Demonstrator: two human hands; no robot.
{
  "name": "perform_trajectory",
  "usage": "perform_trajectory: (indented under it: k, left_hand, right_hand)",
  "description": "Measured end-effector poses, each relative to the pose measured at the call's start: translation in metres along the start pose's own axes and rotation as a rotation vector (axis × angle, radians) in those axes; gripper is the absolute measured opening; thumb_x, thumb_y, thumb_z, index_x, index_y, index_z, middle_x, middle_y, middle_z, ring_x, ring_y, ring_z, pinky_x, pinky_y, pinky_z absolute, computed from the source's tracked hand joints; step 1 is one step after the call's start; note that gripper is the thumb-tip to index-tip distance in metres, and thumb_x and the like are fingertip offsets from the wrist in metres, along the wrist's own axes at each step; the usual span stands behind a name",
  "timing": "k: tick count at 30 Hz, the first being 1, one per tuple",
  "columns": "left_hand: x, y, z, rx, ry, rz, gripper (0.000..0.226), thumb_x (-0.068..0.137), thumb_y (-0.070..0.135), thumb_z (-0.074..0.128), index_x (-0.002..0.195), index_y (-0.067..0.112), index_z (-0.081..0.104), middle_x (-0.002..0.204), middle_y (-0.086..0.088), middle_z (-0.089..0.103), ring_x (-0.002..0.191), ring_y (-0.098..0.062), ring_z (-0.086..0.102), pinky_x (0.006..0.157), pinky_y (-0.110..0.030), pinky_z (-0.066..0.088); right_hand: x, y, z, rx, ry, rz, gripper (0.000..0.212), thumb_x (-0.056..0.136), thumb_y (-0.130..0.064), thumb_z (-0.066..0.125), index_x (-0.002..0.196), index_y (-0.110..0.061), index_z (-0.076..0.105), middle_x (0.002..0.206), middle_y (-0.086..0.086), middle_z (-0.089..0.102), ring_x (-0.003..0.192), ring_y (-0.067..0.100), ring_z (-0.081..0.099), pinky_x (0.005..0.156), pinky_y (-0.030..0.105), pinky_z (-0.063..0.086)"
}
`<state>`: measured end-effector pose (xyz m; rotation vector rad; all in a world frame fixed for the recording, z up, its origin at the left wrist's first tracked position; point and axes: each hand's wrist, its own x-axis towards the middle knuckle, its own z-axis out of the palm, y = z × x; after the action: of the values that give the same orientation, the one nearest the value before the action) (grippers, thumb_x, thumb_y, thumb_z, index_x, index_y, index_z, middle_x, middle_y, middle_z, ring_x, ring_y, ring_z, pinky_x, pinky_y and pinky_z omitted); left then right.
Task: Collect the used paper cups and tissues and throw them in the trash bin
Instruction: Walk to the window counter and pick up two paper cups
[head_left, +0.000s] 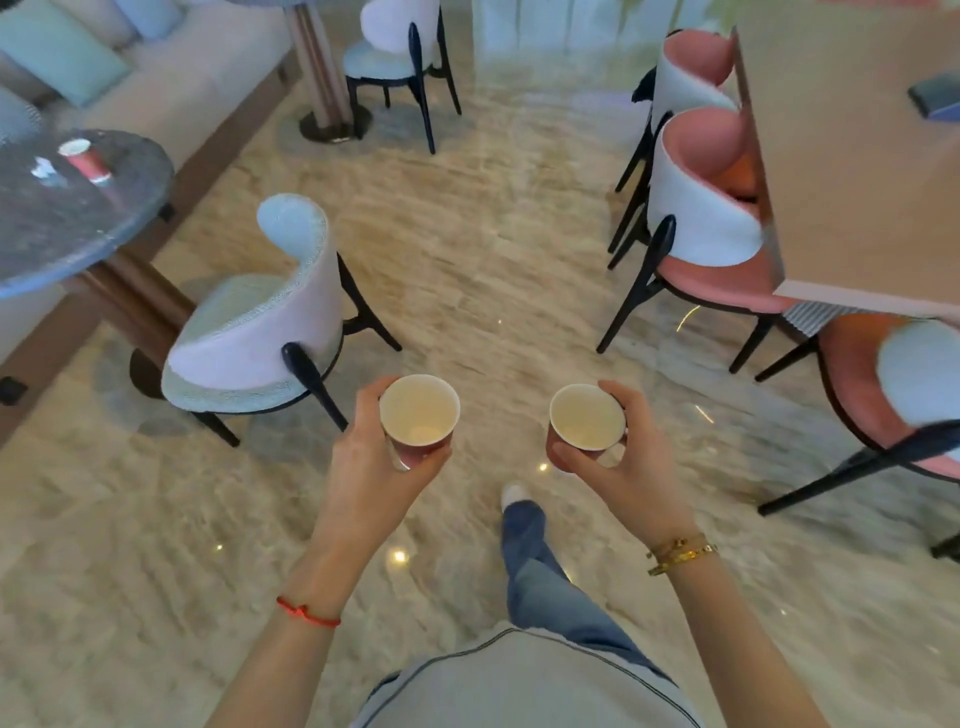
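Closest to the camera were the person's grey top and one jeans leg, a foot stepping forward over the marble floor (467, 249). Just beyond, the left hand (363, 462) curled round a red paper cup (418, 415), and the right hand (631, 457) curled round a second cup (587, 418); both cups stood upright, mouths up, and looked empty.

Past the left hand stood a pale blue chair (254, 332), tucked against a round grey table (67, 223). On that table, well to the left of the held cups and farther off, a third red cup (85, 158) stood with a crumpled tissue (44, 170) just beside it, on the side away from the held cups. Pink chairs (701, 208) lined a long table (852, 156) on the opposite side.

No trash bin was in view. The left hand was the nearer one to the round table, but with both hands full, I judged that the third cup and tissue could not be picked up unless the held cups were nested or binned first.
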<state>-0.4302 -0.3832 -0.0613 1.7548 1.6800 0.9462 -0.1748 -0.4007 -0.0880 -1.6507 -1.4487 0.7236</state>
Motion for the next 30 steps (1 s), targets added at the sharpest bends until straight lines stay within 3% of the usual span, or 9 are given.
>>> perform_trajectory:
  k: [7,11,15,17,20,21,24,27,30]
  left_hand:
    - [0.157,-0.003,0.044,-0.044,-0.007,0.019,0.078,0.067,0.023,0.087,0.132,0.022,0.043,0.112,0.012,0.057,0.096,0.006,0.05,0.072,0.004,0.037]
    - [0.263,0.008,0.062,-0.055,-0.001,0.018,0.076,0.067,0.031,0.086,0.129,0.03,0.042,0.111,0.012,0.06,0.098,-0.004,0.057,0.07,0.001,0.04]
    - [0.355,0.015,0.077,-0.053,0.02,0.032,0.077,0.067,0.03,0.087,0.129,0.028,0.042,0.112,0.01,0.061,0.097,-0.006,0.058,0.071,-0.001,0.042]
    - [0.391,0.015,0.083,-0.057,0.013,0.036,0.077,0.067,0.029,0.086,0.13,0.025,0.042,0.113,0.007,0.061,0.097,-0.009,0.061,0.073,-0.007,0.047]
    - [0.452,0.014,0.098,-0.066,0.007,0.02,0.077,0.068,0.025,0.087,0.131,0.023,0.042,0.116,0.003,0.059,0.098,-0.016,0.062,0.078,-0.026,0.055]
    - [0.473,0.012,0.104,-0.066,0.006,0.019,0.078,0.067,0.024,0.087,0.131,0.022,0.043,0.117,0.003,0.058,0.099,-0.016,0.061,0.078,-0.025,0.054]
    - [0.538,0.004,0.125,-0.052,0.009,0.029,0.079,0.066,0.019,0.087,0.132,0.018,0.044,0.115,0.006,0.055,0.098,-0.007,0.053,0.072,-0.002,0.041]
    - [0.61,-0.003,0.143,-0.07,-0.019,0.045,0.078,0.067,0.022,0.087,0.132,0.023,0.044,0.112,0.01,0.053,0.095,-0.002,0.052,0.072,-0.001,0.04]
    - [0.694,-0.006,0.154,-0.065,-0.048,0.059,0.078,0.068,0.029,0.086,0.133,0.028,0.043,0.112,0.009,0.056,0.098,-0.009,0.058,0.071,-0.002,0.041]
  right_hand:
    - [0.154,0.021,0.014,-0.027,0.018,0.021,0.074,0.069,-0.037,0.081,0.13,-0.025,0.04,0.124,-0.007,0.052,0.104,0.005,0.052,0.077,0.005,0.041]
    - [0.262,0.02,0.013,-0.024,0.038,-0.008,0.075,0.068,-0.041,0.08,0.13,-0.029,0.039,0.124,-0.01,0.051,0.108,0.005,0.05,0.087,0.016,0.042]
    - [0.362,0.017,0.016,-0.032,0.021,-0.025,0.075,0.069,-0.044,0.079,0.13,-0.034,0.036,0.125,-0.01,0.051,0.11,0.005,0.05,0.085,0.012,0.041]
    - [0.403,0.017,0.02,-0.015,0.016,-0.032,0.075,0.069,-0.043,0.079,0.13,-0.035,0.036,0.125,-0.01,0.051,0.109,0.001,0.049,0.082,0.004,0.04]
    - [0.466,0.021,0.028,-0.024,0.009,-0.024,0.076,0.069,-0.043,0.079,0.131,-0.033,0.036,0.126,-0.01,0.051,0.11,-0.001,0.049,0.083,0.001,0.038]
    - [0.486,0.024,0.031,-0.023,0.006,-0.017,0.077,0.069,-0.044,0.079,0.132,-0.032,0.036,0.126,-0.01,0.051,0.109,-0.003,0.048,0.083,0.0,0.037]
    - [0.544,0.036,0.041,-0.021,0.007,-0.002,0.076,0.069,-0.042,0.079,0.131,-0.031,0.037,0.124,-0.01,0.052,0.106,-0.009,0.048,0.083,-0.003,0.034]
    - [0.608,0.049,0.05,-0.024,0.025,0.019,0.076,0.069,-0.039,0.08,0.131,-0.027,0.039,0.125,-0.009,0.051,0.105,-0.006,0.047,0.083,-0.004,0.033]
    - [0.684,0.055,0.056,-0.023,0.048,0.049,0.077,0.068,-0.04,0.08,0.132,-0.03,0.037,0.125,-0.013,0.049,0.106,-0.006,0.047,0.082,-0.003,0.033]
